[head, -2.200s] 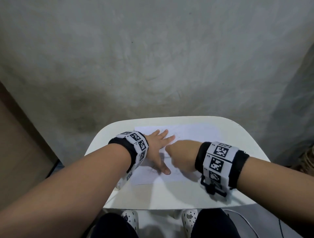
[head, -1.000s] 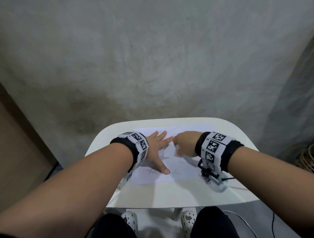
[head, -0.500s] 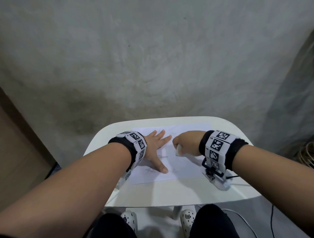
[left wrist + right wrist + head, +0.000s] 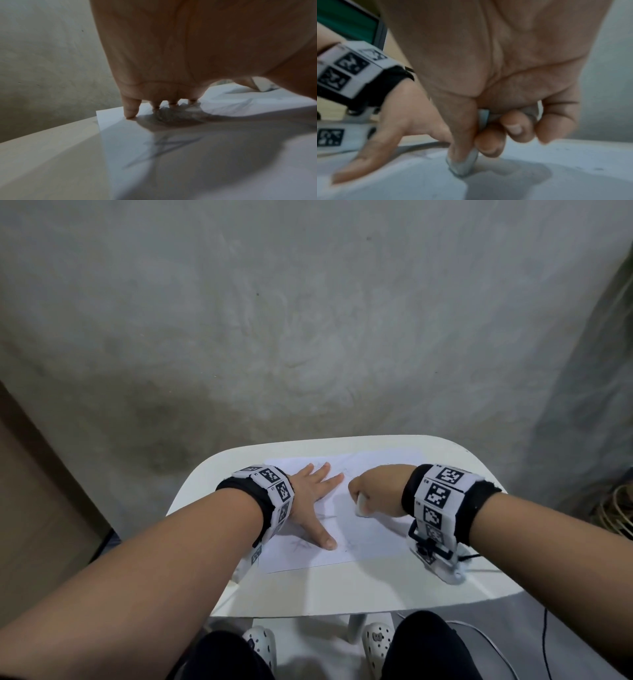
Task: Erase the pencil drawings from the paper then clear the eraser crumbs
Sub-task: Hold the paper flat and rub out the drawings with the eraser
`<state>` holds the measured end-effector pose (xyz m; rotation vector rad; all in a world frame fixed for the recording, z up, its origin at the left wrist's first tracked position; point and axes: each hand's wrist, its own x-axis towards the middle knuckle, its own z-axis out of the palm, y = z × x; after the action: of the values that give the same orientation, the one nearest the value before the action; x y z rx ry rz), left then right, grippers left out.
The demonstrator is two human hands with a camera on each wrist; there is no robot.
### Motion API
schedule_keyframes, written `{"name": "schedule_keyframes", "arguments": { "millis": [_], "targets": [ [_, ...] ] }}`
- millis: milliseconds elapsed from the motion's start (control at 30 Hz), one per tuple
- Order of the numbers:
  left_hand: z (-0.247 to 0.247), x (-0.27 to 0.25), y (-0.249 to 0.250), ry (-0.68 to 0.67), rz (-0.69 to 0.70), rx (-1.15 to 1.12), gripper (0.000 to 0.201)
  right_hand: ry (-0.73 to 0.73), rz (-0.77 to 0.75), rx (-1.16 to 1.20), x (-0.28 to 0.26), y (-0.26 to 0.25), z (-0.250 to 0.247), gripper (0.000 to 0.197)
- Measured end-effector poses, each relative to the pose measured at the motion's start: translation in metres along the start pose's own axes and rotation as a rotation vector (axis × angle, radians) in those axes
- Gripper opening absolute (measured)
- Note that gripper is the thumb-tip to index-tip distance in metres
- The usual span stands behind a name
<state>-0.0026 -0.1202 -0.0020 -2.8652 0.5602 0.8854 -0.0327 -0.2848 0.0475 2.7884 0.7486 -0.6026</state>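
left hand (image 4: pixel 310 501) flat, fingers (image 4: pixel 130 108) spread, pressing paper (image 4: pixel 373 539) on surface (image 4: pixel 342 587); right hand (image 4: pixel 375 491) just beside, fingers (image 4: pixel 489 143) pinching eraser (image 4: pixel 462 166), tip on paper

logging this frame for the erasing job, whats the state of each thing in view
paper: flat on the table, pinned by the left hand
pencil drawings: some marks not yet erased near the left thumb
eraser: pinched in the right hand, tip down on the paper
left hand: fingers spread flat, pressing the paper
right hand: curled round the eraser
white table: upright, bearing the paper
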Motion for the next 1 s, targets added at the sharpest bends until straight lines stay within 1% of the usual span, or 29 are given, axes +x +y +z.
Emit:
{"name": "schedule_keyframes", "arguments": {
  "millis": [67, 167, 200, 267, 300, 367, 433, 467, 500, 533, 567, 600, 633, 667, 700, 733, 767, 800, 833, 900, 933, 967, 1000],
  "targets": [
    [0.0, 0.0, 0.0, -0.003, -0.001, 0.002, 0.133, -0.006, -0.024, -0.041, -0.001, -0.003, 0.002, 0.004],
    [0.0, -0.002, 0.001, 0.002, 0.003, 0.009, 0.131, -0.078, -0.076, -0.103, -0.004, -0.01, 0.001, 0.005],
    [0.0, -0.002, 0.0, 0.006, 0.004, 0.015, 0.131, -0.067, -0.061, -0.113, 0.0, -0.012, -0.004, 0.01],
    [0.0, -0.002, 0.0, 0.006, 0.013, 0.021, 0.129, 0.004, -0.014, -0.088, 0.009, -0.011, -0.012, 0.025],
    [0.0, -0.002, 0.0, 0.009, 0.022, 0.01, 0.129, 0.028, -0.007, -0.066, 0.011, -0.013, -0.014, 0.028],
    [-0.001, -0.001, -0.001, 0.016, 0.028, -0.015, 0.129, 0.029, -0.066, -0.054, 0.012, -0.014, -0.01, 0.02],
    [0.001, 0.001, -0.002, 0.02, 0.022, -0.019, 0.131, -0.022, -0.12, -0.056, 0.006, -0.011, -0.004, 0.023],
    [0.002, 0.002, -0.003, 0.02, 0.017, -0.014, 0.132, -0.063, -0.127, -0.068, 0.0, -0.007, -0.002, 0.02],
    [0.003, 0.002, -0.004, 0.021, 0.013, -0.007, 0.133, -0.094, -0.127, -0.07, -0.004, -0.001, -0.001, 0.013],
    [0.004, 0.003, -0.005, 0.022, 0.013, -0.004, 0.133, -0.104, -0.111, -0.04, -0.005, 0.006, -0.002, 0.006],
    [0.005, 0.004, -0.005, 0.024, 0.012, -0.002, 0.133, -0.084, -0.091, 0.071, -0.004, 0.014, -0.001, 0.003],
    [0.005, 0.004, -0.005, 0.026, 0.013, 0.002, 0.133, -0.051, -0.068, 0.294, -0.004, 0.021, 0.001, 0.005],
    [0.005, 0.004, -0.005, 0.026, 0.01, 0.008, 0.133, -0.04, -0.046, 0.616, -0.004, 0.026, 0.004, 0.009],
    [0.005, 0.004, -0.004, 0.026, 0.005, 0.015, 0.133, -0.088, -0.043, 0.973, -0.003, 0.029, 0.009, 0.011],
    [0.004, 0.004, -0.004, 0.026, -0.003, 0.019, 0.133, -0.201, -0.058, 1.294, -0.003, 0.029, 0.016, 0.01],
    [0.005, 0.004, -0.002, 0.028, -0.01, 0.02, 0.133, -0.335, -0.074, 1.506, -0.004, 0.026, 0.026, 0.009],
    [0.005, 0.003, -0.001, 0.034, -0.013, 0.018, 0.133, -0.421, -0.076, 1.618, -0.006, 0.022, 0.035, 0.01],
    [0.005, 0.003, -0.001, 0.04, -0.01, 0.014, 0.133, -0.408, -0.042, 1.693, -0.006, 0.02, 0.041, 0.011],
    [0.006, 0.004, -0.002, 0.041, -0.003, 0.011, 0.133, -0.299, 0.029, 1.755, -0.005, 0.02, 0.043, 0.011],
    [0.005, 0.004, -0.003, 0.039, 0.004, 0.003, 0.133, 0.104, 0.198, 1.872, -0.003, 0.028, 0.04, 0.017],
    [0.005, 0.003, -0.003, 0.036, 0.003, -0.001, 0.133, 0.223, 0.237, 1.932, -0.003, 0.032, 0.039, 0.018],
    [0.004, 0.002, -0.003, 0.035, 0.001, -0.005, 0.133, 0.223, 0.238, 2.0, -0.005, 0.032, 0.039, 0.017],
    [0.004, 0.002, -0.002, 0.035, 0.0, -0.009, 0.133, 0.119, 0.195, 2.039, -0.008, 0.026, 0.04, 0.016]
  ]
}}
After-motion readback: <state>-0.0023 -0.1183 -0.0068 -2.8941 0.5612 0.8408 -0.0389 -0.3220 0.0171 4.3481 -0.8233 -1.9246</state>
